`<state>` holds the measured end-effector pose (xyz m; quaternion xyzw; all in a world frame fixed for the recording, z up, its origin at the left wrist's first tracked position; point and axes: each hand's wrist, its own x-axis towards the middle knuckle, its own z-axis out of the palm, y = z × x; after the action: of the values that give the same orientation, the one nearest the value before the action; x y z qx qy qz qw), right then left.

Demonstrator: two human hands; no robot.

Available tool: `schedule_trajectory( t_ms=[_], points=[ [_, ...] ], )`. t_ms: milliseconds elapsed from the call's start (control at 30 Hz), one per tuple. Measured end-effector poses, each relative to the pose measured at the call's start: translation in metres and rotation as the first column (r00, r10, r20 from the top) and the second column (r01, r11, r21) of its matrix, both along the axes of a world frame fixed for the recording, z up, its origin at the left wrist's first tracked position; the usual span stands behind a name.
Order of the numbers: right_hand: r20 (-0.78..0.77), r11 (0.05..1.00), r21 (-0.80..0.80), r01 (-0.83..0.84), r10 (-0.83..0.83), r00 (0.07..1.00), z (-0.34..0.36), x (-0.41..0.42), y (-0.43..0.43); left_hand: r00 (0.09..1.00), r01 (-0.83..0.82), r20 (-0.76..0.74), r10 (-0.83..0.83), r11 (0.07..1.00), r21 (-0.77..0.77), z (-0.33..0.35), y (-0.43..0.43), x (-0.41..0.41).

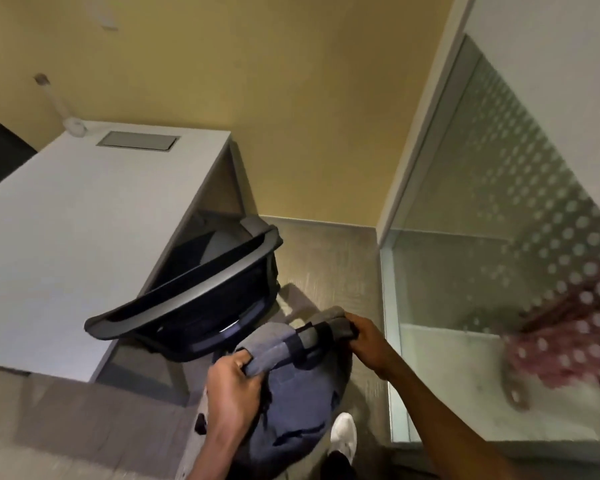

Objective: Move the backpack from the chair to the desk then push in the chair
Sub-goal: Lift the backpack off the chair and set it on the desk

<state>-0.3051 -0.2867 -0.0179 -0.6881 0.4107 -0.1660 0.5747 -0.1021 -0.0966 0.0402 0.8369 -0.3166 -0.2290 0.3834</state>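
Observation:
A blue-grey backpack (pixel 293 410) hangs in front of me, low in the head view, off the chair. My left hand (pixel 234 386) grips its grey shoulder strap on the left. My right hand (pixel 368 337) is closed on the strap's other end at the top right. The black office chair (pixel 194 292) with a grey-rimmed backrest stands just behind the backpack, its seat partly under the white desk (pixel 66 237). The desk stretches to the left and back, its top bare apart from a grey cable hatch (pixel 137 141).
A glass partition with white dots (pixel 499 237) stands close on the right, in a white frame. A yellow wall runs behind the desk. A white lamp base (pixel 74 126) sits at the desk's far corner. My white shoe (pixel 343 436) is on the floor below the backpack.

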Motion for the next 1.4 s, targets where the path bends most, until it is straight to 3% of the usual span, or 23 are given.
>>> schedule_trajectory(
  t_ms=[267,667,767,900,1033,1200,1267,1400],
  points=[
    [0.064,0.974,-0.145,0.173,-0.165,0.984,0.032,-0.015,-0.116,0.989,-0.007,-0.148,-0.011,0.992,-0.124,0.02,-0.12,-0.016],
    [0.19,0.891,-0.334,0.308,-0.257,0.948,0.105,0.028,-0.304,0.992,-0.029,-0.122,-0.018,0.927,-0.375,0.07,-0.303,0.008],
    [0.234,0.868,-0.372,0.329,-0.255,0.938,0.117,0.051,-0.348,0.993,-0.058,-0.114,0.011,0.907,-0.416,0.076,-0.348,0.029],
    [0.27,0.834,-0.431,0.344,-0.245,0.931,0.131,0.086,-0.407,0.985,-0.026,-0.156,-0.069,0.845,-0.534,0.092,-0.403,0.066],
    [0.304,0.847,-0.407,0.342,-0.227,0.925,0.151,0.126,-0.459,0.992,-0.083,-0.126,0.022,0.857,-0.508,0.106,-0.451,0.104],
    [0.379,0.858,-0.391,0.332,-0.178,0.908,0.182,0.191,-0.507,0.997,-0.054,-0.076,0.012,0.808,-0.586,0.135,-0.501,0.157],
    [0.397,0.877,-0.401,0.263,-0.092,0.913,0.2,0.246,-0.54,0.995,-0.099,-0.059,0.08,0.79,-0.606,0.144,-0.525,0.2],
    [0.442,0.859,-0.419,0.294,-0.09,0.893,0.205,0.271,-0.553,0.997,-0.071,-0.018,0.075,0.809,-0.583,0.155,-0.54,0.232]
  ],
)
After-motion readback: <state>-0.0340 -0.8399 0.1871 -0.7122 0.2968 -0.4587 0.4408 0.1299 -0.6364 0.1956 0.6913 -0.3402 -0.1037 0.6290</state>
